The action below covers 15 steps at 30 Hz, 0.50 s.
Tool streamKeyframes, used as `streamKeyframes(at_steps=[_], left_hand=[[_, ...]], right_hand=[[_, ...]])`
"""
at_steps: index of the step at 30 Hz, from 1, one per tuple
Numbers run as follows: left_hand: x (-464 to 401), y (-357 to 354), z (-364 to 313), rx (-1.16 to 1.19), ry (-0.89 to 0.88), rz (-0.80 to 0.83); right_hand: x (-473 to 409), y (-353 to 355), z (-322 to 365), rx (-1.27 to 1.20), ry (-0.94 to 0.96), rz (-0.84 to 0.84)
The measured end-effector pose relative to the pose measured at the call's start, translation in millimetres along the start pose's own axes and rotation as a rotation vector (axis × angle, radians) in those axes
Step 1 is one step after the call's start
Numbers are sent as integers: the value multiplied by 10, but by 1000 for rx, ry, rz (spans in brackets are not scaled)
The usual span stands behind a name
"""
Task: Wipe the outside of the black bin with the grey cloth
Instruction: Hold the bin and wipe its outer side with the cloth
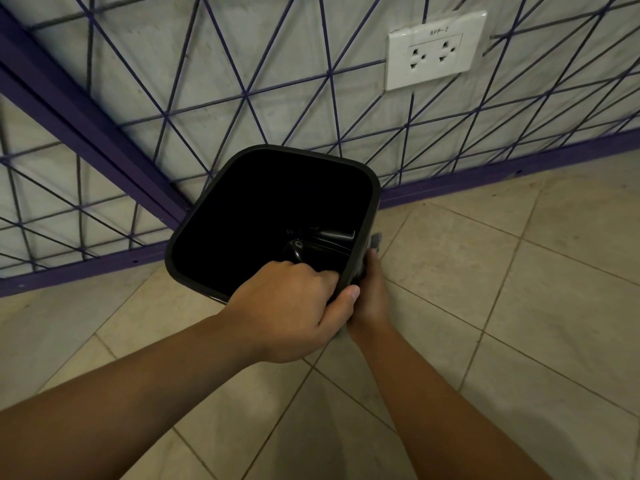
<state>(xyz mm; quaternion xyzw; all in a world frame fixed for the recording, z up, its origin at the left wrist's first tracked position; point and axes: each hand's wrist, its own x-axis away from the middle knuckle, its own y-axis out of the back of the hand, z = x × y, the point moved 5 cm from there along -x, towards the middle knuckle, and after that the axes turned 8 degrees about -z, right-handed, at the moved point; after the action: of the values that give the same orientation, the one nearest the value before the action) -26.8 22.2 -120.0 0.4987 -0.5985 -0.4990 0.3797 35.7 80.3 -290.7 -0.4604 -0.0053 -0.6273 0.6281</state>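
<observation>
A black square bin [372, 202] stands on the tiled floor next to the wall, seen from above with its dark inside open to me. My left hand [294, 311] grips the bin's near rim, fingers curled inside and thumb on the outside. My right hand [370, 299] is pressed against the bin's right outer wall, low and partly hidden behind the left hand. A small piece of the grey cloth [376, 240] sticks out above the right hand's fingers, against the bin's side. Most of the cloth is hidden.
A grey wall with a purple wire grid [242, 95] and purple frame runs behind the bin. A white double socket [434, 51] sits on the wall at upper right. Beige floor tiles [485, 271] spread to the right and toward me.
</observation>
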Motion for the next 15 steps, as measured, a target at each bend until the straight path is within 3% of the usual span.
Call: streamKeyframes(at_steps=[3,8,11,14,15], left_hand=[[-4,-4,-5,-3,-1,16],[0,23,-22,9,-1,10],[-1,19,-18,25,-2,15],[-2,25,-23,32,-8,12],[2,24,-23,33,-9,12]], right_hand=[[27,-22,-32,34,67,-48],[-114,49,-62,106,24,-57],[-51,-2,-61,131,99,-49],[-74,47,-95,317,203,-70],[-128,92,-109,237,164,-68]])
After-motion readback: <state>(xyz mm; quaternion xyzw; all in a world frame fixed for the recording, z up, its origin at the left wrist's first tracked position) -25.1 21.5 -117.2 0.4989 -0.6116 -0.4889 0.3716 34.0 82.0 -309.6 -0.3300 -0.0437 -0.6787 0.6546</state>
